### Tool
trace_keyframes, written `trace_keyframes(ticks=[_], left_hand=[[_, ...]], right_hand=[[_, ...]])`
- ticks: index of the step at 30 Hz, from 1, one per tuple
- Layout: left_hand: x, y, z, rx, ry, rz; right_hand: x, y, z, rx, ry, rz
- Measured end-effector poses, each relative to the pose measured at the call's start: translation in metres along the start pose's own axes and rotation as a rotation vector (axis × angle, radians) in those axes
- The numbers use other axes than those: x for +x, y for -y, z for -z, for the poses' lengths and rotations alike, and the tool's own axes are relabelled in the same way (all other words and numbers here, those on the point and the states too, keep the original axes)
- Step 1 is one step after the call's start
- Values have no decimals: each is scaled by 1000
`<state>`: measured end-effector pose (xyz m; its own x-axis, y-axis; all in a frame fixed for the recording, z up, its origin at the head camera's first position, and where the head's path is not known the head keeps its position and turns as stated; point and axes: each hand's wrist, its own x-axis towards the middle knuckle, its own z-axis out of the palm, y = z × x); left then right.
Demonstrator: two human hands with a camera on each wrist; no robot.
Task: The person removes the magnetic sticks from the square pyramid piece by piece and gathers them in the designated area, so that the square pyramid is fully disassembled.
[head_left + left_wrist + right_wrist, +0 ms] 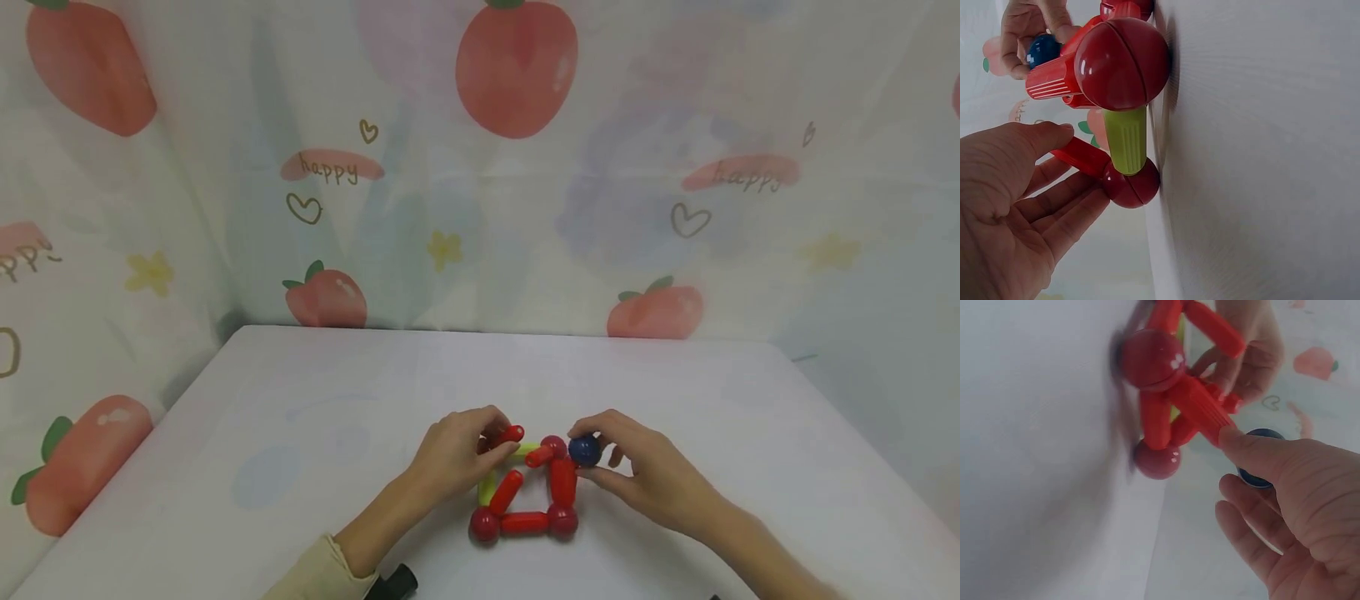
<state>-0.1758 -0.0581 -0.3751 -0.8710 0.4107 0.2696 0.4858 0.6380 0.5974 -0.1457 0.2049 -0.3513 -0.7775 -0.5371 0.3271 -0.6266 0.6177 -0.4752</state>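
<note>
A frame of rods and balls stands on the table. Red balls (484, 525) sit at its corners, red rods (524, 522) run along the front and right, and yellow-green rods (1127, 140) along the left and back. More red rods (506, 492) rise at a slant from the corners. My left hand (457, 450) pinches the slanting red rod (1085, 156) at the back-left ball (1132, 184), which it mostly hides in the head view. Between thumb and fingers, my right hand (637, 467) holds a blue ball (585, 451) beside the back-right corner; its thumb overlaps the front-right slanting rod (1202, 412).
The white tabletop (315, 467) extends around the frame to a back edge against a fruit-printed cloth (517, 208). A black cylindrical object (397, 583) shows by the left sleeve (322, 571) at the bottom of the head view.
</note>
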Motion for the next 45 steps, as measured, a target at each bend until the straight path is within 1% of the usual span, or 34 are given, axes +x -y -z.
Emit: trace_keyframes(ticks=[4, 6, 11, 15, 20, 25, 28, 33, 34, 36, 39, 42, 45], left_hand=[[0, 0, -2, -8, 6, 4], [-1, 0, -3, -13, 9, 4], [-1, 0, -2, -8, 0, -1], [0, 1, 0, -4, -15, -17], [0, 1, 1, -4, -15, -22], [-1, 1, 1, -6, -15, -19], [-1, 1, 1, -11, -17, -25], [-1, 2, 1, -16, -3, -18], [-1, 2, 1, -15, 0, -16], [0, 2, 1, -12, 3, -14], [0, 2, 1, -6, 3, -17], [0, 2, 1, -5, 1, -16], [-1, 2, 1, -5, -1, -15]], right_hand=[[-4, -3, -6, -33, -20, 11], [-7, -5, -6, -41, -35, 2], [-8, -12, -4, -72, -88, -16], [-10, -21, 0, -95, -100, -32], [-15, -37, 6, -139, -122, -51], [-18, -55, 18, -172, -105, -134], [-21, -67, 24, -202, -111, -164], [-25, -88, 30, -254, -165, -131], [-26, -92, 32, -261, -169, -134], [-26, -100, 35, -279, -171, -153], [-26, -111, 43, -307, -161, -208], [-26, -123, 52, -326, -143, -277], [-27, -133, 59, -335, -118, -372]])
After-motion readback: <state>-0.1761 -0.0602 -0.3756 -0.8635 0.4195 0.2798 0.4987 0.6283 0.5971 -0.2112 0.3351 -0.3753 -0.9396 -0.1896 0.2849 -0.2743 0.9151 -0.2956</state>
